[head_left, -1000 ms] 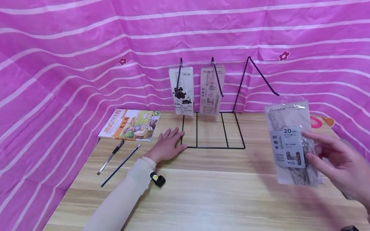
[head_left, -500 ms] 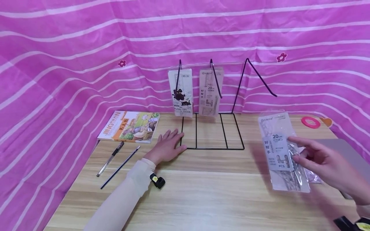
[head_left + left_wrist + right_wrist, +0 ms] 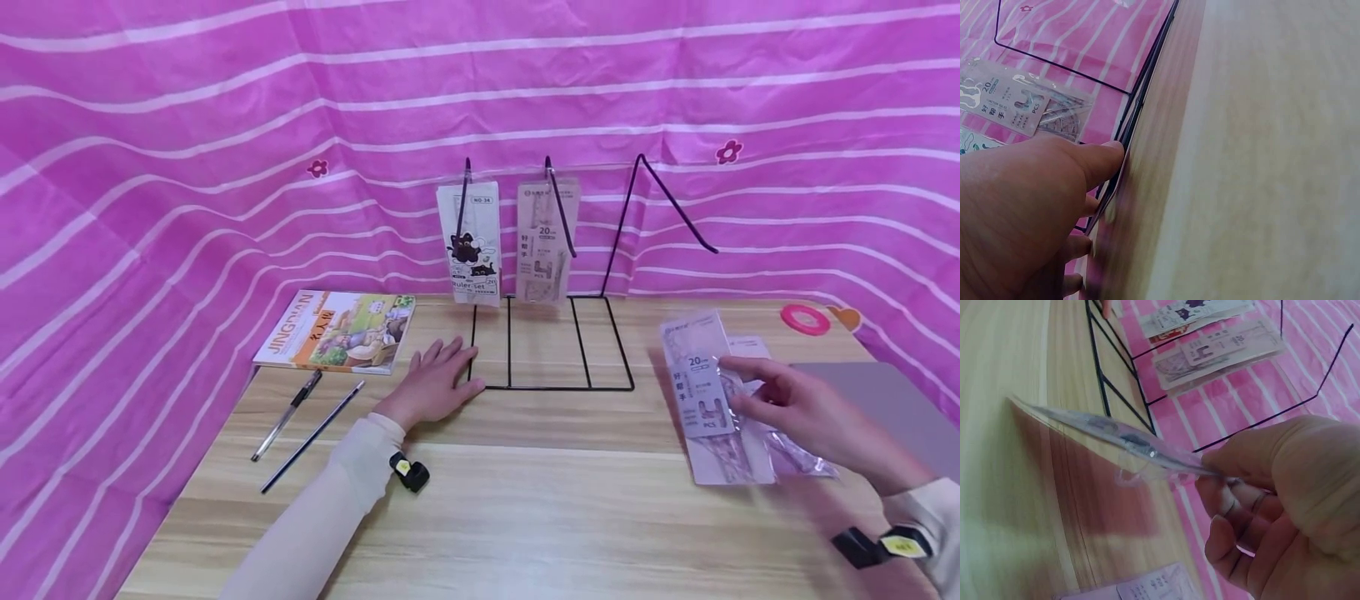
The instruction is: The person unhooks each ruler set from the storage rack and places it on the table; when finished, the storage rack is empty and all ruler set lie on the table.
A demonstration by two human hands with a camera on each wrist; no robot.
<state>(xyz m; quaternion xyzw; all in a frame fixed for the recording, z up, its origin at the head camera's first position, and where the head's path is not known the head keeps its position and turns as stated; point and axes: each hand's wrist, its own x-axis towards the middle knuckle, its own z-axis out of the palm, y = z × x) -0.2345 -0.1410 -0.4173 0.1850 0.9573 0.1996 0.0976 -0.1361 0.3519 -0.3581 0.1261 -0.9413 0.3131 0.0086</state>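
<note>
Above the wooden table (image 3: pixel 555 517), the right hand (image 3: pixel 798 412) pinches a flat, oblong clear-plastic ruler packet (image 3: pixel 703 404), which extends left of its fingers, long axis pointing forward; the left hand (image 3: pixel 429 383) (farther off, fingers spread) touches a black wire rack (image 3: pixel 551 388).

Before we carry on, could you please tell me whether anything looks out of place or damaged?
Nothing looks spilled or damaged; only the rightmost hook stands out, being bare while the others carry ruler packs.

Left hand (image 3: pixel 431 387) and right hand (image 3: pixel 813 412) well apart.
Left lies palm down; right pinches between thumb (image 3: pixel 761 411) and forefinger (image 3: pixel 750 367).
</note>
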